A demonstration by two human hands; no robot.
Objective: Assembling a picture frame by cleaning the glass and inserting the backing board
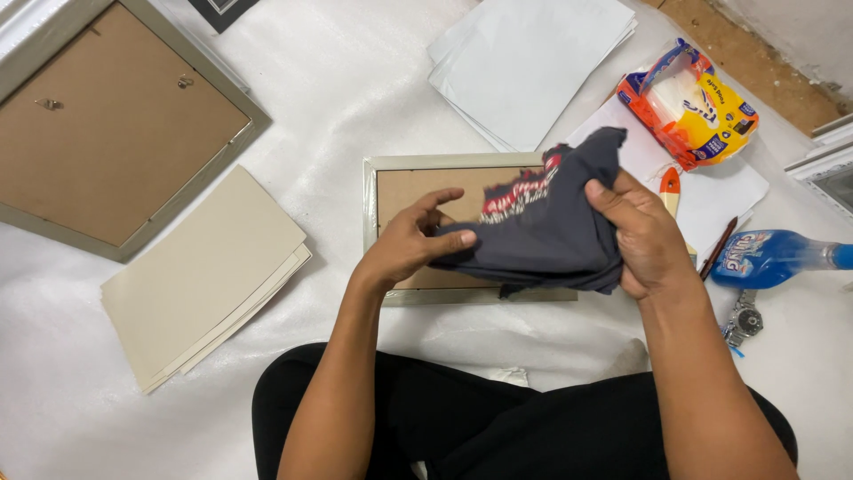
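Both hands grip one dark cloth [542, 236]: left hand [410, 244] pinching its edge, right hand [644, 240] closed around the bunch. It hangs over a small frame [382, 191], seemingly lying face down.

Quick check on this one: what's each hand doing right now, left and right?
Left hand: closed on the dark grey cloth, pinching its left end.
Right hand: closed on the same cloth, gripping its right side.
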